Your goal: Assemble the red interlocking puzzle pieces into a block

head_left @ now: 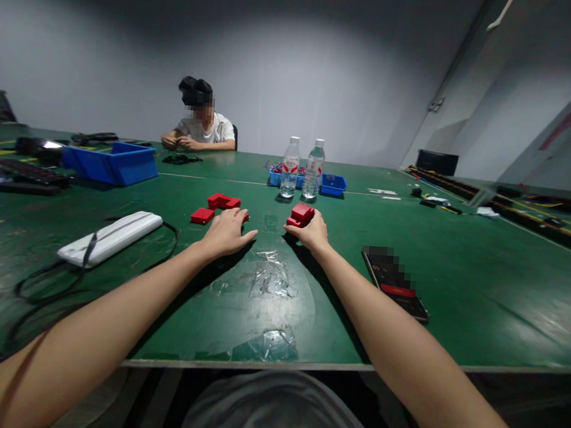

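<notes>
- Head view: our right hand (316,231) has thumb and fingers closed around a red stepped block (300,214), which sits over the middle of the green table (448,264), in front of two water bottles (290,170). We cannot tell whether its base touches the tabletop.
- Our left hand (226,231) lies palm down, fingers stretched forward and thumb spread wide. Part of a small red piece (247,218) shows at its fingertips; we cannot tell whether they touch it.
- Just beyond that hand we see a red notched block (223,201), with a red rectangular block (202,216) beside it.
- All these red parts look to us like hard plastic: probably light, stiff and unlikely to give under a pinch.
- We judge the flat faces smooth enough to slip if held by an edge, so opposite side walls should serve us best, thumb against fingers.
- On the notched block, we would favour a solid end over the thinner-looking middle, likely its weaker part.
</notes>
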`<action>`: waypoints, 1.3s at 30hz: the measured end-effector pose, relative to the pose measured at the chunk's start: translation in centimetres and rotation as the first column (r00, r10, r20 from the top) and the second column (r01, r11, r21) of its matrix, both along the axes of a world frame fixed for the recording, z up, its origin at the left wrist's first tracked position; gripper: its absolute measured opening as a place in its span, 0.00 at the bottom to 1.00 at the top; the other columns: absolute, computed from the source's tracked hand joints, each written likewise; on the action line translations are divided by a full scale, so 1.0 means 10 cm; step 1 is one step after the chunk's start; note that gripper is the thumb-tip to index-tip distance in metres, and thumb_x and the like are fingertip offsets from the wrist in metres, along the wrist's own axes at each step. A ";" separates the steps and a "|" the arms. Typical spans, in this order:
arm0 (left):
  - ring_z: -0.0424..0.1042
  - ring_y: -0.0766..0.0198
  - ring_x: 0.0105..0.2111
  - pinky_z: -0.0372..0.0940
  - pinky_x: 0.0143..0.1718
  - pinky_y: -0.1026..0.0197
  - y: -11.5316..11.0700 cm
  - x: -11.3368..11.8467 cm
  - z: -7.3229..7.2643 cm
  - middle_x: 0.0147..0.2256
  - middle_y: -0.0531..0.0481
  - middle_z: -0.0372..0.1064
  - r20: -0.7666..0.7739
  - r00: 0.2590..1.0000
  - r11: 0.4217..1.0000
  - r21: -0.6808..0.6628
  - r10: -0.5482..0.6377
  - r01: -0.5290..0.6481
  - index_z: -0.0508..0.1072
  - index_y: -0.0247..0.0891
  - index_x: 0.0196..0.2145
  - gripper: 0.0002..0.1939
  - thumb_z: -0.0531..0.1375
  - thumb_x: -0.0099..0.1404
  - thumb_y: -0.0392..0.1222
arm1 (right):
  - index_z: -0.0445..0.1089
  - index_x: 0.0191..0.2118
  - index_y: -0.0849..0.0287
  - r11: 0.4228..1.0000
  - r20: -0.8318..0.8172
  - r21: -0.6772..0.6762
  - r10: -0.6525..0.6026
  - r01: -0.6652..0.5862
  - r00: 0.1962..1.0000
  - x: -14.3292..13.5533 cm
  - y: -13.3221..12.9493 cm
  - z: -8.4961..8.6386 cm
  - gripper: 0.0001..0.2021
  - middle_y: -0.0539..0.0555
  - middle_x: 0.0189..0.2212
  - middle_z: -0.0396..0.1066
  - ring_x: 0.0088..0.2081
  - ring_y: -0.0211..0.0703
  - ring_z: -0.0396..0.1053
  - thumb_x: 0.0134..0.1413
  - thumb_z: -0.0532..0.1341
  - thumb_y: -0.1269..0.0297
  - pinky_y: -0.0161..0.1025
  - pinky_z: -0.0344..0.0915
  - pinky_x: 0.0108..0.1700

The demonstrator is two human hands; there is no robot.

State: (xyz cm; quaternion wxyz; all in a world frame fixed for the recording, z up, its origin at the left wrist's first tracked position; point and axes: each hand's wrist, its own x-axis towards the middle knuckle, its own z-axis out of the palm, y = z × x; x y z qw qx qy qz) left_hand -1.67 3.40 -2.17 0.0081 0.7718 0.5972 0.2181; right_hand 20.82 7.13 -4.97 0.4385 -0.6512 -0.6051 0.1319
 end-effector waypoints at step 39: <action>0.65 0.46 0.50 0.62 0.47 0.50 -0.04 0.00 0.08 0.50 0.35 0.65 -0.326 0.945 1.000 -0.024 0.009 -0.018 0.65 0.32 0.53 0.29 0.51 0.64 0.57 | 0.65 0.51 0.57 0.980 0.428 -0.064 -0.143 0.188 0.893 0.23 0.01 0.11 0.17 0.59 0.40 0.73 0.42 0.50 0.72 0.56 0.54 0.63 0.41 0.65 0.42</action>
